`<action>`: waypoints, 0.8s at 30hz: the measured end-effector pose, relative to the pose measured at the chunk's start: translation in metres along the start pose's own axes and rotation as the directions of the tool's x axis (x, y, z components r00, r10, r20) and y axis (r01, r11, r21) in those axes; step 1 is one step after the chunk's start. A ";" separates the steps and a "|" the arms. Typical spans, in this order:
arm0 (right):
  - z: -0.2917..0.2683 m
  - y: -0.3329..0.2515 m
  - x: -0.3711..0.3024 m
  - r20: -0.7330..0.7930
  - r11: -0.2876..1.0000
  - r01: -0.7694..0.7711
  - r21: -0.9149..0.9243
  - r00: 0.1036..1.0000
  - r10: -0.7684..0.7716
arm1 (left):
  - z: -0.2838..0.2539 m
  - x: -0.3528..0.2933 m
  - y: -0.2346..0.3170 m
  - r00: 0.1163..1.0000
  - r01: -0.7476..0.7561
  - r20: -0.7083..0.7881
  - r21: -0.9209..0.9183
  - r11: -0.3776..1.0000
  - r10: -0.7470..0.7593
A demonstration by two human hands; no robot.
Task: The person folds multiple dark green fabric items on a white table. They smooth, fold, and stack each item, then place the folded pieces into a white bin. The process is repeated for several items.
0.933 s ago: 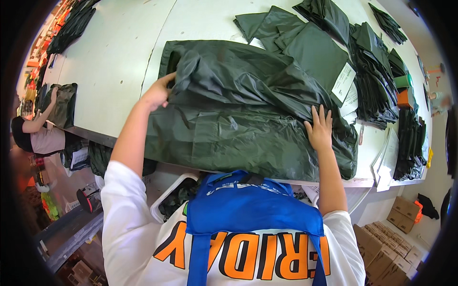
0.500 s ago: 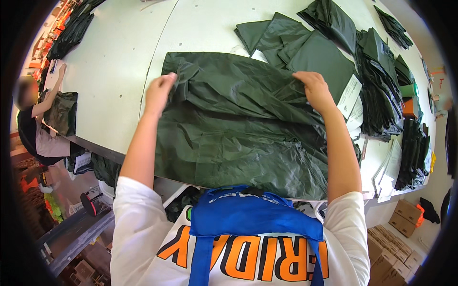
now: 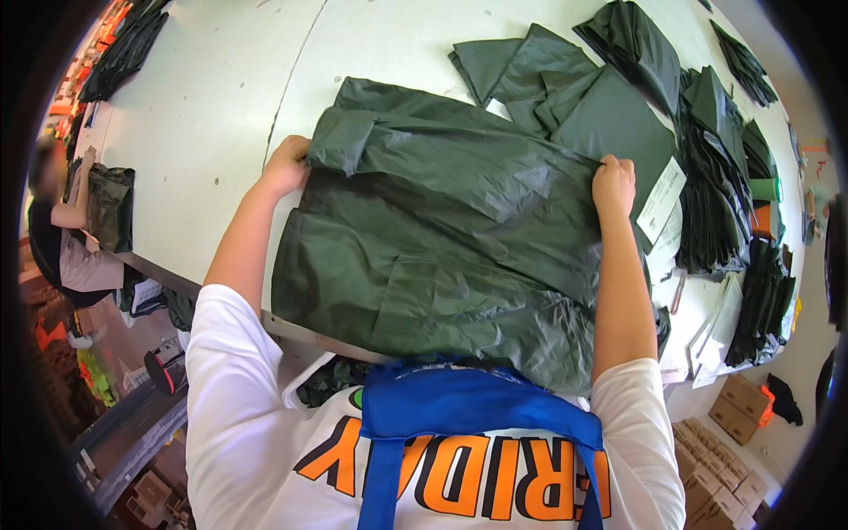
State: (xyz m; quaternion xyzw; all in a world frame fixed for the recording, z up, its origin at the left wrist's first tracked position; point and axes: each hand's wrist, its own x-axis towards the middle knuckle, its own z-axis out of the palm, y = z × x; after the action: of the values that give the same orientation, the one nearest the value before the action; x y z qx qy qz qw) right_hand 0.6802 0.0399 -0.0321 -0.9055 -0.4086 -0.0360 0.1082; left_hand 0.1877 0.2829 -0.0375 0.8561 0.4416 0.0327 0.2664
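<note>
A dark green, shiny waterproof garment lies spread across the near side of the white table, hanging a little over its edge. My left hand is closed on its left side, just below a folded-over flap. At the opposite side, my right hand pinches the garment near its upper right corner. The cloth is drawn fairly flat between both hands, with creases and a seamed panel nearer me. My right forearm covers part of its right side.
Folded dark green pieces lie just beyond the garment on the right. Printed paper sheets and tall dark stacks stand beside them. At the far left another person handles a dark bundle. Cardboard boxes sit at lower right.
Both hands have closed on the garment and spread apart; the right hand moved right and down, the left slightly left. The cloth is smoother, and a folded flap now shows at upper left.
</note>
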 end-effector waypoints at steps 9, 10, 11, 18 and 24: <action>0.026 0.009 -0.015 -0.237 0.990 0.048 0.131 0.971 -0.016 | -0.020 0.054 0.110 0.965 0.079 -0.197 -0.414 0.907 -0.174; 0.025 0.010 -0.015 -0.245 0.990 0.051 0.133 0.969 -0.017 | -0.014 0.070 0.095 0.957 0.064 -0.235 -0.390 0.919 -0.167; 0.026 0.009 -0.016 -0.246 0.988 0.058 0.145 0.969 -0.021 | -0.003 0.084 0.071 0.947 0.053 -0.276 -0.365 0.930 -0.163; 0.015 0.031 -0.004 -0.005 0.962 0.088 0.258 0.996 -0.090 | 0.013 0.124 0.070 0.976 0.081 -0.215 0.201 0.976 -0.037; -0.038 0.031 0.033 0.470 0.967 0.117 0.228 0.856 -0.214 | -0.022 0.157 0.089 0.978 0.076 0.123 0.553 0.830 -0.171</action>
State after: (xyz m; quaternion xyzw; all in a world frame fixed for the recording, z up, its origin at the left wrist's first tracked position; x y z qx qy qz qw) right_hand 0.7264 0.0351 0.0048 -0.8316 -0.5007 0.2253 0.0839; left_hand 0.3421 0.3723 -0.0038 0.8657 0.4632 -0.1833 0.0495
